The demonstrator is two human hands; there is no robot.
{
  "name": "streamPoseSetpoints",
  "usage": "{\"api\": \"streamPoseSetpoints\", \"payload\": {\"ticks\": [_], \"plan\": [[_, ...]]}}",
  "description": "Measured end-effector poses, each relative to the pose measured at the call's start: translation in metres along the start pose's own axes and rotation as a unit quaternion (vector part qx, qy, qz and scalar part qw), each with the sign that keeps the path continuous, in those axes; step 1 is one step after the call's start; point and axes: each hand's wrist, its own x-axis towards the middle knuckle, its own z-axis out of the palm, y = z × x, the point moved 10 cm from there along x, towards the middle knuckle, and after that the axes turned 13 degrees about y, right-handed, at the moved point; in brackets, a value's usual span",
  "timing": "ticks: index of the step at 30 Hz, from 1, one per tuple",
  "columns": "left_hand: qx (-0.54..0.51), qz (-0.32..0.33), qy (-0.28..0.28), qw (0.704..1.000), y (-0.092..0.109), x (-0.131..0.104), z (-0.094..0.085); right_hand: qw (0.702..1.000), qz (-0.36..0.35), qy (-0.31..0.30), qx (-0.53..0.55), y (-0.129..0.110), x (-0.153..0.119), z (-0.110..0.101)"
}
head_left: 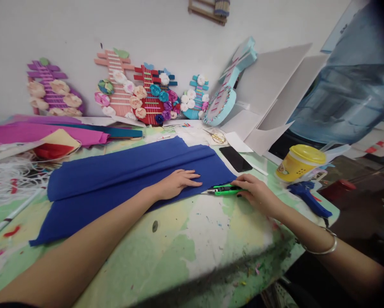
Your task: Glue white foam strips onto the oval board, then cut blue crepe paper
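A dark blue sheet (pixel 121 171) with a raised fold along its length lies across the table. My left hand (pixel 178 184) rests flat on it near its right part, fingers spread and pointing right. At the sheet's lower right edge, my right hand (pixel 254 192) has its fingers around the end of a green utility knife (pixel 224 190). The knife lies low by the table surface, its tip pointing left beside the blue edge.
A black phone (pixel 236 159), gold-handled scissors (pixel 218 137), a yellow-lidded cup (pixel 301 163) and a blue glue gun (pixel 310 199) are on the right. Flower-trimmed instrument shapes (pixel 150 96) line the wall. Pink sheets (pixel 50 133) and white strings (pixel 12 179) lie left.
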Motion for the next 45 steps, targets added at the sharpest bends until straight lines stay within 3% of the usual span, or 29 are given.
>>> {"api": "streamPoseSetpoints", "payload": {"ticks": [8,18,32,45], "plan": [[-0.022,-0.013,-0.013,1.0,-0.003,0.0,0.001,1.0,0.03,-0.002,0.006,0.008,-0.011,-0.003],[-0.072,-0.044,-0.048,0.995,-0.005,-0.002,0.002,0.999,0.022,-0.029,0.019,-0.003,0.009,0.011],[-0.053,-0.003,-0.072,0.996,0.004,-0.006,-0.001,0.998,0.05,-0.039,0.018,0.013,0.001,0.007],[-0.062,-0.001,-0.069,0.996,0.004,-0.006,-0.002,0.999,0.025,-0.028,0.036,0.0,0.006,0.015]]}}
